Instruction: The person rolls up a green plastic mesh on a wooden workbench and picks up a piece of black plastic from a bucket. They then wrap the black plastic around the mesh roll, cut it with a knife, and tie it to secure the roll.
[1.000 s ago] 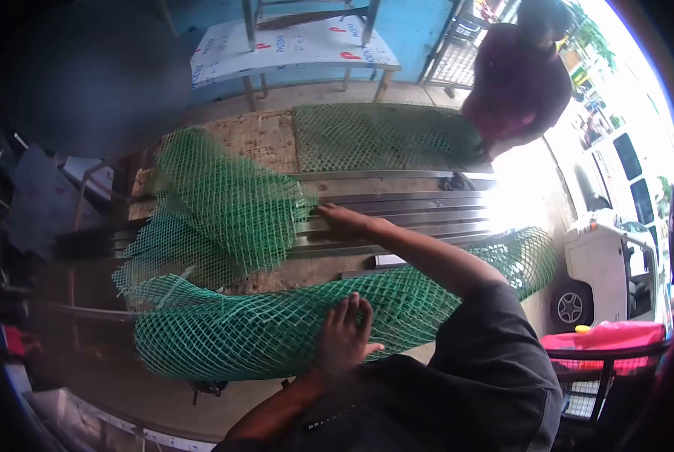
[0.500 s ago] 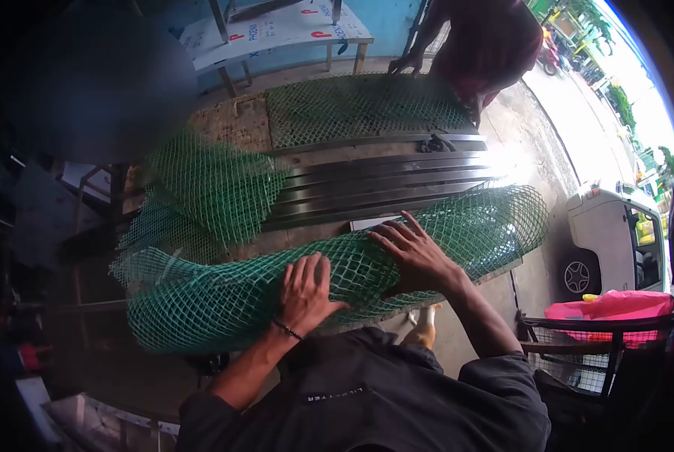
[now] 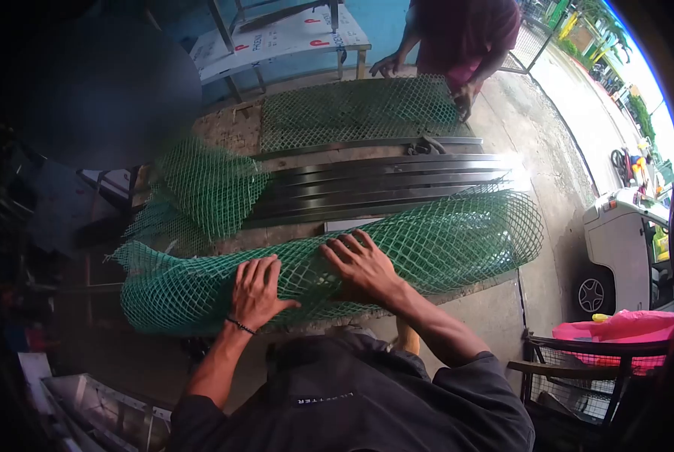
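Note:
A long loose roll of green plastic mesh [image 3: 442, 233] lies across the near side of the work table. My left hand [image 3: 255, 292] rests on top of the roll, left of its middle, fingers stretched and thumb apart. Just to the right, my right hand [image 3: 361, 267] lies over the roll with its fingers spread. Neither hand is wrapped round the mesh. Another piece of green mesh [image 3: 216, 184], bent and uneven, sits beyond the roll's left part. Several long metal bars [image 3: 374, 179] lie behind the roll.
At the far side, a co-worker [image 3: 465, 38] has both hands at a flat mesh sheet [image 3: 352, 109]. A dark crumpled item [image 3: 426, 145] rests on the bars. Behind stands a table with a printed white top [image 3: 284, 36]. A wire-mesh cart [image 3: 578, 369] and a white vehicle [image 3: 619, 248] are at right.
Both my hands have moved left along the roll. The co-worker has shifted, and a second hand now shows at the right corner of the flat mesh. The view has shifted slightly.

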### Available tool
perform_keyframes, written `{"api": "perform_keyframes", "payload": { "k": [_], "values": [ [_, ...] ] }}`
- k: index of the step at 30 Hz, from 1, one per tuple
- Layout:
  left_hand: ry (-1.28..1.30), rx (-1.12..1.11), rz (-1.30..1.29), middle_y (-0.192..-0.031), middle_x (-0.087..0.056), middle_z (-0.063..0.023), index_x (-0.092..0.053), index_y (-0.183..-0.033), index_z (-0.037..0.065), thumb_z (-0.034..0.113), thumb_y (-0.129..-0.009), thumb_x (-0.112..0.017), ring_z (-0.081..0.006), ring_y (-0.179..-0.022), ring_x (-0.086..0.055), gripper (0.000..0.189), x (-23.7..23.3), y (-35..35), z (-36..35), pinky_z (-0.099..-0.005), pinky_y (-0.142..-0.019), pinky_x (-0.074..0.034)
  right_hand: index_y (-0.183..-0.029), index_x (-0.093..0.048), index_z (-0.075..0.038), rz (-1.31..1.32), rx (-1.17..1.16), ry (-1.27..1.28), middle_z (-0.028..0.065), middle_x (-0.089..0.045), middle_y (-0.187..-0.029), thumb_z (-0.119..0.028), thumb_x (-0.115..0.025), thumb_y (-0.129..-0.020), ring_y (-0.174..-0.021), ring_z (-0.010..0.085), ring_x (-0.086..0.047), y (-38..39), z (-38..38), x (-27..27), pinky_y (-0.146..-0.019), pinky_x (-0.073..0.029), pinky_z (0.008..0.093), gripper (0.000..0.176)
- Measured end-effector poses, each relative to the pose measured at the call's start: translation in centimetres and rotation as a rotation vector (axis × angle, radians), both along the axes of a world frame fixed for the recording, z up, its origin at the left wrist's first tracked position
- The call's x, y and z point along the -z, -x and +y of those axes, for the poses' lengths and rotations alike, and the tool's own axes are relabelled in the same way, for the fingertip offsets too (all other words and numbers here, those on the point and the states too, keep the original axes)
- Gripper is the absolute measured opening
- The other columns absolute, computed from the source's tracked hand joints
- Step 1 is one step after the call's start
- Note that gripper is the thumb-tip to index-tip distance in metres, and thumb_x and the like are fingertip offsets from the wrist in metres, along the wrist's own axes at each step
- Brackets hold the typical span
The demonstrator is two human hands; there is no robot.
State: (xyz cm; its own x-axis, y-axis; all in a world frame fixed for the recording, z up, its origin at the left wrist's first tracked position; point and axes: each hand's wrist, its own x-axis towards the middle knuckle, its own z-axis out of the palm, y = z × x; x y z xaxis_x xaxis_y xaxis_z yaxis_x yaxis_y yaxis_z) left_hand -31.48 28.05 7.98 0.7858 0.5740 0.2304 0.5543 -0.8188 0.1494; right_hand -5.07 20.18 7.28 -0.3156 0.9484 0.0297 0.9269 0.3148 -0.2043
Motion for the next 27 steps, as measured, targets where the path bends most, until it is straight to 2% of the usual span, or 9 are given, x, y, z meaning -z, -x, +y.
{"api": "perform_keyframes", "payload": {
  "k": [5,10,12,13,17,18,21,24,27],
  "values": [
    [-0.058,0.031,-0.029,-0.123,-0.065,-0.0136,-0.062,-0.122,-0.002,0.043,-0.052,-0.097,-0.0328,-0.113,-0.062,0.091,0.0,0.1,-0.2,-0.0484,-0.100,-0.046,-0.138,-0.053,-0.003,0.023,-0.018,-0.199,0.0117,-0.062,-0.125,-0.042,-0.085,-0.067,-0.121,0.0284,-0.058,-0.2,-0.4,0.0,-0.109,-0.042,0.0460,0.088],
    [-0.123,0.067,-0.085,-0.117,-0.067,-0.0135,-0.064,-0.119,-0.002,0.038,-0.048,-0.099,-0.0326,-0.108,-0.063,0.088,-0.1,-0.3,-0.4,-0.0479,-0.096,-0.047,-0.139,-0.056,-0.003,-0.050,-0.032,-0.284,0.0119,-0.066,-0.121,-0.037,-0.076,-0.079,-0.118,0.0271,-0.061,-0.6,-1.0,0.0,-0.102,-0.044,0.0441,0.072],
    [-0.140,0.057,-0.098,-0.117,-0.067,-0.0133,-0.064,-0.117,-0.002,0.037,-0.047,-0.099,-0.0322,-0.107,-0.064,0.087,-0.8,-0.8,-0.9,-0.0475,-0.095,-0.047,-0.139,-0.055,-0.003,-0.016,-0.005,-0.293,0.0122,-0.065,-0.123,-0.038,-0.076,-0.078,-0.119,0.0273,-0.061,-0.7,-1.8,-0.8,-0.102,-0.044,0.0444,0.073],
    [-0.150,0.073,-0.100,-0.116,-0.067,-0.0131,-0.064,-0.117,-0.002,0.036,-0.047,-0.099,-0.0319,-0.107,-0.064,0.086,-1.2,-1.1,-1.0,-0.0473,-0.094,-0.047,-0.143,-0.053,-0.001,0.015,0.001,-0.212,0.0156,-0.064,-0.128,-0.040,-0.080,-0.076,-0.124,0.0307,-0.058,-1.0,-2.3,-1.5,-0.106,-0.043,0.0477,0.082],
    [-0.172,0.091,-0.124,-0.118,-0.065,-0.0119,-0.064,-0.115,0.000,0.035,-0.053,-0.095,-0.0297,-0.111,-0.061,0.078,-3.1,-2.9,-2.3,-0.0462,-0.097,-0.046,-0.135,-0.057,-0.001,0.075,0.016,-0.232,0.0149,-0.064,-0.126,-0.038,-0.086,-0.069,-0.119,0.0303,-0.060,-2.9,-4.1,-5.4,-0.103,-0.044,0.0474,0.081],
    [-0.141,0.085,-0.129,-0.121,-0.065,-0.0126,-0.065,-0.115,0.000,0.033,-0.050,-0.097,-0.0307,-0.112,-0.062,0.080,-3.0,-3.5,-2.8,-0.0471,-0.098,-0.047,-0.133,-0.057,-0.001,0.115,0.032,-0.218,0.0146,-0.065,-0.126,-0.037,-0.088,-0.067,-0.118,0.0303,-0.060,-3.3,-4.3,-5.5,-0.103,-0.044,0.0476,0.081],
    [-0.100,0.108,-0.086,-0.121,-0.063,-0.0128,-0.061,-0.120,0.000,0.036,-0.054,-0.096,-0.0300,-0.115,-0.060,0.083,-0.9,-5.0,-2.9,-0.0465,-0.099,-0.046,-0.130,-0.060,-0.004,0.147,0.004,-0.223,0.0144,-0.065,-0.124,-0.037,-0.094,-0.056,-0.117,0.0331,-0.060,-4.2,-4.3,-3.7,-0.103,-0.045,0.0468,0.088],
    [-0.067,0.095,-0.068,-0.125,-0.061,-0.0148,-0.060,-0.122,-0.001,0.041,-0.058,-0.096,-0.0308,-0.118,-0.058,0.085,0.3,-4.7,-2.8,-0.0480,-0.100,-0.045,-0.137,-0.056,-0.005,0.096,0.080,-0.195,0.0162,-0.062,-0.129,-0.039,-0.096,-0.053,-0.121,0.0343,-0.057,-3.2,-4.4,-3.6,-0.107,-0.041,0.0499,0.099],
    [-0.100,0.113,-0.054,-0.127,-0.060,-0.0158,-0.060,-0.124,-0.001,0.044,-0.059,-0.095,-0.0323,-0.119,-0.058,0.086,1.4,-4.8,-3.1,-0.0491,-0.102,-0.045,-0.149,-0.045,-0.007,0.011,0.109,-0.047,0.0168,-0.052,-0.145,-0.042,-0.095,-0.057,-0.140,0.0342,-0.045,-2.3,-4.6,-3.8,-0.122,-0.025,0.0561,0.111]
  ]
}}
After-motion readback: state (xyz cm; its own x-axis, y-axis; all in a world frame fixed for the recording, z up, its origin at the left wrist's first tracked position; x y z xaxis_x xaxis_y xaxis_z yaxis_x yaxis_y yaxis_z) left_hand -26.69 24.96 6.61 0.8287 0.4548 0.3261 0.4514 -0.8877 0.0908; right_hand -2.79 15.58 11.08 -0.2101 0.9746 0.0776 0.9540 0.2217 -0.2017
